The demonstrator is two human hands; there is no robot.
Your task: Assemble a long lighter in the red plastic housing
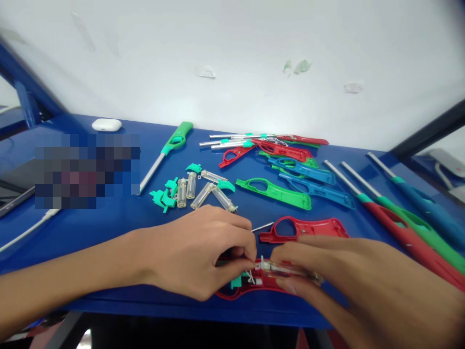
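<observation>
Head view: I've got the red lighter shell [269, 282] at the lower centre of the frame, glossy, hollow side up, with a teal trigger piece [237, 281] and thin white wires [250, 277] inside. Right hand [336, 271], lower right: thumb and fingers closed on a clear fuel tank [285, 269] (see-through, pale fitting [262, 263] at its left end) over the shell. Left hand [203, 252]: tight pinch beside that fitting; can't tell what's between the fingertips. Another red half [329, 227] lies just above, right of centre.
</observation>
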